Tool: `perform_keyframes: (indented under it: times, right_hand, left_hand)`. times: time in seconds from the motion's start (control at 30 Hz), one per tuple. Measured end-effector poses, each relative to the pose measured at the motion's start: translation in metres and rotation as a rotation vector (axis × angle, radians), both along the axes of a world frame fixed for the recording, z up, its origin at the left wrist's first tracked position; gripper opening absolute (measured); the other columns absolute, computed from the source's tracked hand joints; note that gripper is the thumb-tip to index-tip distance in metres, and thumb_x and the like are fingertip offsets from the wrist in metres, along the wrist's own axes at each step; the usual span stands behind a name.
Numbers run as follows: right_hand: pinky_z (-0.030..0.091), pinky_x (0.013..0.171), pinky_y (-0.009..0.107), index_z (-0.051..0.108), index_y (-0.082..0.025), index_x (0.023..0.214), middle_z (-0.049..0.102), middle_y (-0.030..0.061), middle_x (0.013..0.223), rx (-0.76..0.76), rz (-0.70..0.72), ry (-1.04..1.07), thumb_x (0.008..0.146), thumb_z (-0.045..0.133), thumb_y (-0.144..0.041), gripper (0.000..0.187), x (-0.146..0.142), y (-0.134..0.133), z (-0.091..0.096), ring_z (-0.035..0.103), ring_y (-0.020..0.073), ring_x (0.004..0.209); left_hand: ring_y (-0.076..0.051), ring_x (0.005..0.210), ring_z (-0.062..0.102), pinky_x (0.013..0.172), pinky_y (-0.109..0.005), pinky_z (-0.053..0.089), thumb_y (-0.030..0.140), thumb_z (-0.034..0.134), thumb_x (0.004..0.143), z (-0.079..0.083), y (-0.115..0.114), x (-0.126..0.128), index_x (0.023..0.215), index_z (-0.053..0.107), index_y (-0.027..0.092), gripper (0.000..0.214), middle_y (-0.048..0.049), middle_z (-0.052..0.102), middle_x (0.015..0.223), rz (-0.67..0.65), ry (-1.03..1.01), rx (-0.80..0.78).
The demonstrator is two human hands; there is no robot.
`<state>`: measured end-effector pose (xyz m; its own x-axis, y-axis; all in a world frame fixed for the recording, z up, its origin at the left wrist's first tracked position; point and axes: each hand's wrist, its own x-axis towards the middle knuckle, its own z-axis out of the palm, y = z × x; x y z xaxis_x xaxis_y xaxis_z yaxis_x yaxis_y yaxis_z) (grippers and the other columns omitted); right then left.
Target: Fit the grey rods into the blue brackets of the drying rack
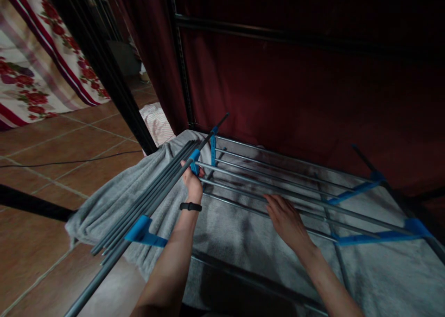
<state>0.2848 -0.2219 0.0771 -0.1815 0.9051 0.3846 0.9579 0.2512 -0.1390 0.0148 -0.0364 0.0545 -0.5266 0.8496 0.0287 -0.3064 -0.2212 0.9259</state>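
Observation:
A rack of grey metal rods (250, 174) joined by blue plastic brackets lies over a grey blanket. My left hand (192, 180), with a black band on its wrist, is wrapped around a blue plastic bracket (194, 161) at the rack's left end. That bracket sits on a long grey tube (163, 192) running diagonally. My right hand (283, 215) rests its outstretched fingers on the middle rods, not wrapped round them. More blue brackets (378, 238) hold the rods at the right end. Another blue bracket (142, 231) is on the long tube, nearer to me.
Several loose grey tubes (146, 199) lie side by side on the grey blanket (107, 201), left of the rack. A black metal frame (104, 66) stands around it, with a dark red curtain (295, 94) behind. A cable (69, 162) crosses the tiled floor (45, 187).

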Motion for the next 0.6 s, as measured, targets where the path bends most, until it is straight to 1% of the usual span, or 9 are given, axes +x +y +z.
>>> perform_keyframes:
  times: [0.13,0.27,0.33,0.43,0.5,0.6]
  right_hand:
    - [0.056,0.106,0.045,0.059,-0.026,0.145,0.070,0.0116,0.136,-0.015,0.063,0.023,0.108,0.043,-0.022,0.041,-0.030,0.014,0.008,0.070,0.0267,0.118]
    - [0.054,0.108,0.038,0.059,-0.021,0.145,0.067,0.0132,0.141,-0.107,0.166,0.030,0.108,0.040,-0.016,0.042,-0.075,0.044,0.022,0.068,0.0237,0.122]
    - [0.054,0.106,0.037,0.059,-0.019,0.144,0.066,0.0141,0.140,-0.164,0.211,0.008,0.108,0.039,-0.015,0.041,-0.098,0.062,0.029,0.068,0.0237,0.120]
    - [0.056,0.099,0.037,0.059,-0.019,0.141,0.068,0.0141,0.135,-0.255,0.266,-0.027,0.108,0.037,-0.016,0.040,-0.129,0.087,0.037,0.071,0.0242,0.114]
    - [0.058,0.093,0.036,0.059,-0.019,0.141,0.069,0.0137,0.132,-0.315,0.273,-0.027,0.109,0.036,-0.018,0.040,-0.146,0.101,0.041,0.073,0.0240,0.109]
    - [0.059,0.090,0.038,0.055,-0.018,0.144,0.069,0.0148,0.135,-0.370,0.288,-0.022,0.108,0.034,-0.020,0.041,-0.162,0.117,0.047,0.074,0.0252,0.107]
  left_hand:
    - [-0.014,0.045,0.044,0.047,-0.029,0.039,0.081,0.039,0.096,-0.001,0.001,0.001,0.059,0.044,0.027,0.066,0.0014,0.043,0.051,0.019,0.016,-0.003]
    - [-0.013,0.047,0.043,0.048,-0.029,0.038,0.077,0.038,0.099,0.001,0.001,0.001,0.060,0.041,0.026,0.064,0.0014,0.042,0.052,0.019,0.030,-0.014]
    - [-0.013,0.047,0.043,0.048,-0.028,0.038,0.075,0.037,0.100,0.003,0.000,0.001,0.061,0.041,0.026,0.064,0.0015,0.042,0.052,0.011,0.020,-0.025]
    - [-0.012,0.046,0.042,0.046,-0.027,0.037,0.078,0.038,0.098,0.005,-0.001,0.001,0.062,0.040,0.026,0.064,0.0022,0.042,0.053,0.014,-0.006,-0.044]
    - [-0.013,0.046,0.041,0.045,-0.027,0.036,0.080,0.038,0.097,0.005,-0.001,0.000,0.062,0.040,0.026,0.064,0.0023,0.042,0.053,0.012,0.002,-0.051]
    - [-0.014,0.053,0.043,0.050,-0.028,0.040,0.076,0.044,0.097,0.003,0.001,-0.001,0.065,0.043,0.026,0.059,0.0020,0.044,0.058,0.029,0.027,-0.045]
